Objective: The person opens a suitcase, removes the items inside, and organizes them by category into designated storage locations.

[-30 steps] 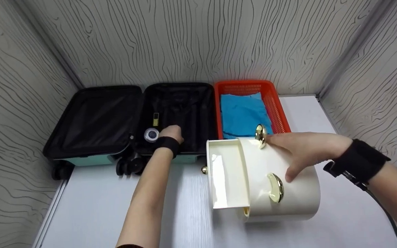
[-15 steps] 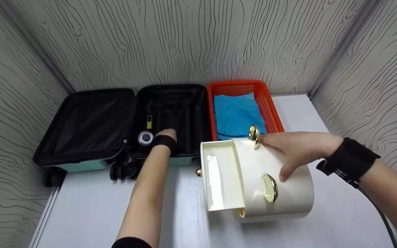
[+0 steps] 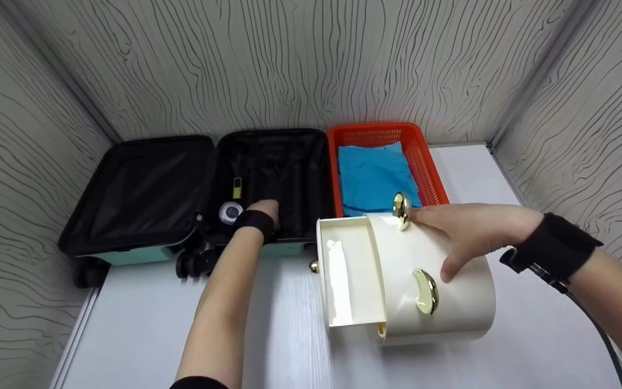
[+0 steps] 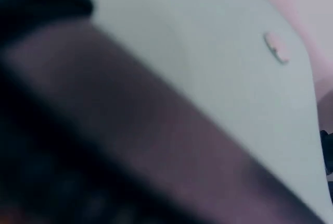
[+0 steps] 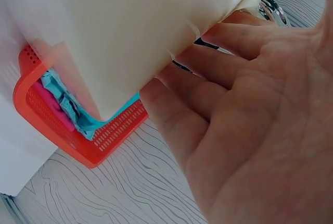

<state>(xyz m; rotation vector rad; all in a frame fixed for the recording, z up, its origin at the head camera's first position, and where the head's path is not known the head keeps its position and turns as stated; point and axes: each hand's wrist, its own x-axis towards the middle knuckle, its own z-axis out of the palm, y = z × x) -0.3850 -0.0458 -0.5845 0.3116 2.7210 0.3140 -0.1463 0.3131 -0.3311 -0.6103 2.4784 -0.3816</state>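
Note:
My left hand (image 3: 265, 208) reaches down into the black-lined right half of an opened suitcase (image 3: 300, 162); its fingers are hidden. Just left of it lies a round white-rimmed item (image 3: 230, 213), and beyond that a small yellow and black piece (image 3: 237, 188). My right hand (image 3: 465, 229) holds a cream rounded drawer box (image 3: 454, 313), its thumb on the near face and the fingers reaching over the far edge. An empty-looking drawer (image 3: 351, 270) sticks out of the box's left end, with a gold knob (image 3: 314, 266). Gold crescent-shaped fittings (image 3: 427, 292) project from the box.
Right of the suitcase stands a red basket (image 3: 424, 162) with blue cloth (image 3: 376, 175) in it. The suitcase's other half (image 3: 138, 189) lies at the left, its wheels (image 3: 195, 263) over the white table (image 3: 289, 335). Patterned walls (image 3: 311, 65) rise behind and at both sides.
The whole head view shifts slightly. My left hand stays low in the suitcase, and the right hand keeps its place on the drawer box.

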